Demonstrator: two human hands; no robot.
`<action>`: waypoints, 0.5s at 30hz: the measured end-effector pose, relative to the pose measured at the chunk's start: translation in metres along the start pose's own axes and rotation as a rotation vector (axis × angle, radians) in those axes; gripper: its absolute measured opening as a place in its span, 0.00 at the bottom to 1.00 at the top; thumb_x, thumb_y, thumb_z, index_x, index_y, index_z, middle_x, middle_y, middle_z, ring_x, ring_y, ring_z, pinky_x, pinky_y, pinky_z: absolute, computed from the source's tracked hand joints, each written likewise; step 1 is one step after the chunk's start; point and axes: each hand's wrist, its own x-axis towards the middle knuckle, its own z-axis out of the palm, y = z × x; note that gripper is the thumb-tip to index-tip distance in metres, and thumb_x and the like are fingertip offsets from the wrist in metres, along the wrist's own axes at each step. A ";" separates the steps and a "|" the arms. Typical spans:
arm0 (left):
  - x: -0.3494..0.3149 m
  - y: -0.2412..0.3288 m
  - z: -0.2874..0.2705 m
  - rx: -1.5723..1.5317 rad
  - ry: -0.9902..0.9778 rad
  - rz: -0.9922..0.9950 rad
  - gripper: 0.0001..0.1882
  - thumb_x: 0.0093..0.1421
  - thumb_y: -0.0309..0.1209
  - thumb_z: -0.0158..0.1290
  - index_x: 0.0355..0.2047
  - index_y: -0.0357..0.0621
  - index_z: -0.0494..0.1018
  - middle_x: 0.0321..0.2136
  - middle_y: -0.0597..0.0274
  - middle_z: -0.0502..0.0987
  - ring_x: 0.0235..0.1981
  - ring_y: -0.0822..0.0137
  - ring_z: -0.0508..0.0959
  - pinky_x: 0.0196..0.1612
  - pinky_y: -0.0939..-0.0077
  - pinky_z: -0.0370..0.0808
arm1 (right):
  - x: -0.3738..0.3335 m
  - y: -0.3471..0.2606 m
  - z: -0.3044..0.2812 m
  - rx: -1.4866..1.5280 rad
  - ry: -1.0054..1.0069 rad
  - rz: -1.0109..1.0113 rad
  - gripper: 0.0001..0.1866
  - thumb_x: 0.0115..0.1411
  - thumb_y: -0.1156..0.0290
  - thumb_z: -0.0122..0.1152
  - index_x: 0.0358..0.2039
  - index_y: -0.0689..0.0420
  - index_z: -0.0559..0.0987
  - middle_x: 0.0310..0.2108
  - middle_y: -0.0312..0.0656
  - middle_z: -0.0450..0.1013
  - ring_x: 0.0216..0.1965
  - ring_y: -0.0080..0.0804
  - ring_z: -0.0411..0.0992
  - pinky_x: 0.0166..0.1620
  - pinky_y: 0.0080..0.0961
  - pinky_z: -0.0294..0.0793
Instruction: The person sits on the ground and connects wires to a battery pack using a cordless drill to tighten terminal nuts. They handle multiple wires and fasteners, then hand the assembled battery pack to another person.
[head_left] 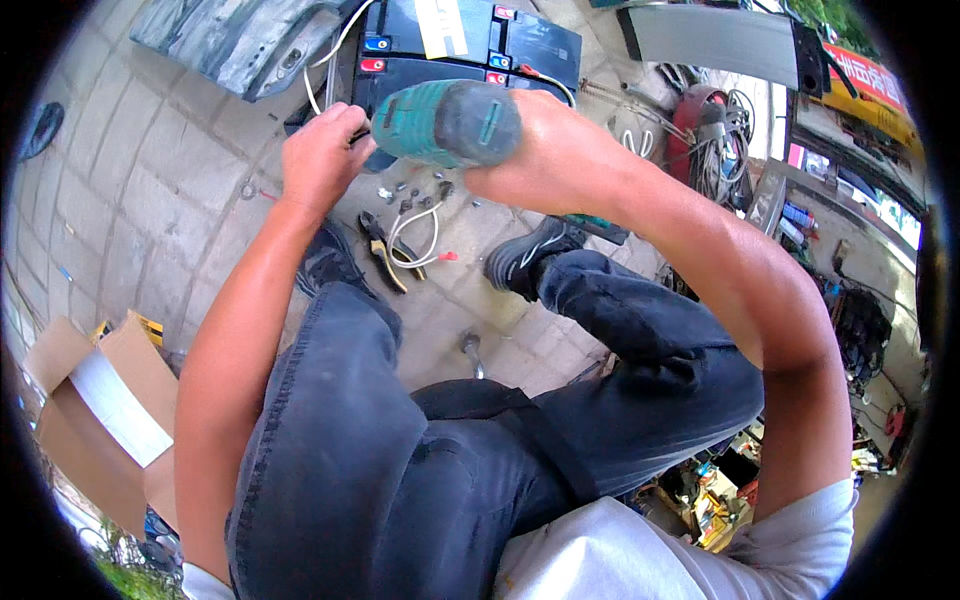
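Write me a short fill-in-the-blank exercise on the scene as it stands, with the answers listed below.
1. The teal power drill is gripped by the person's ____ hand.
2. Near the pliers on the paved ground, a white cable ends in a ____ connector.
3. The terminals of the black batteries are marked in red and ____.
4. The open cardboard box sits on the person's ____ side.

Missing words: right; red; blue; left.
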 end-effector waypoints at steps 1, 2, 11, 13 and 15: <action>0.000 0.000 0.000 0.001 0.006 0.007 0.11 0.49 0.32 0.60 0.27 0.46 0.69 0.27 0.61 0.72 0.31 0.55 0.76 0.29 0.61 0.71 | 0.000 0.000 0.001 -0.011 0.012 -0.004 0.15 0.45 0.67 0.60 0.29 0.67 0.80 0.28 0.58 0.76 0.33 0.53 0.76 0.40 0.38 0.77; -0.001 -0.002 0.001 0.003 0.013 0.014 0.11 0.49 0.32 0.60 0.27 0.46 0.69 0.27 0.61 0.72 0.31 0.55 0.76 0.29 0.61 0.71 | 0.001 -0.002 0.000 -0.016 -0.011 0.069 0.16 0.44 0.67 0.59 0.29 0.68 0.80 0.27 0.60 0.75 0.32 0.53 0.76 0.40 0.38 0.77; -0.002 0.012 -0.009 0.060 -0.040 -0.072 0.12 0.49 0.32 0.61 0.35 0.49 0.73 0.31 0.60 0.73 0.35 0.54 0.76 0.34 0.63 0.73 | 0.004 -0.005 -0.008 -0.092 -0.109 0.042 0.16 0.44 0.66 0.58 0.27 0.67 0.80 0.27 0.60 0.75 0.33 0.53 0.76 0.40 0.38 0.77; -0.004 0.015 -0.012 0.028 -0.056 -0.104 0.14 0.51 0.32 0.60 0.39 0.49 0.74 0.32 0.58 0.74 0.37 0.54 0.76 0.36 0.63 0.74 | -0.008 -0.006 -0.017 -0.163 -0.064 -0.029 0.15 0.44 0.66 0.59 0.30 0.65 0.80 0.28 0.59 0.76 0.34 0.53 0.76 0.40 0.38 0.77; -0.015 0.013 -0.014 -0.019 0.055 -0.122 0.14 0.51 0.31 0.60 0.40 0.47 0.75 0.33 0.55 0.74 0.38 0.52 0.76 0.38 0.63 0.74 | -0.028 -0.004 -0.026 -0.185 0.017 -0.116 0.15 0.44 0.69 0.59 0.32 0.63 0.80 0.29 0.57 0.76 0.35 0.52 0.76 0.41 0.39 0.76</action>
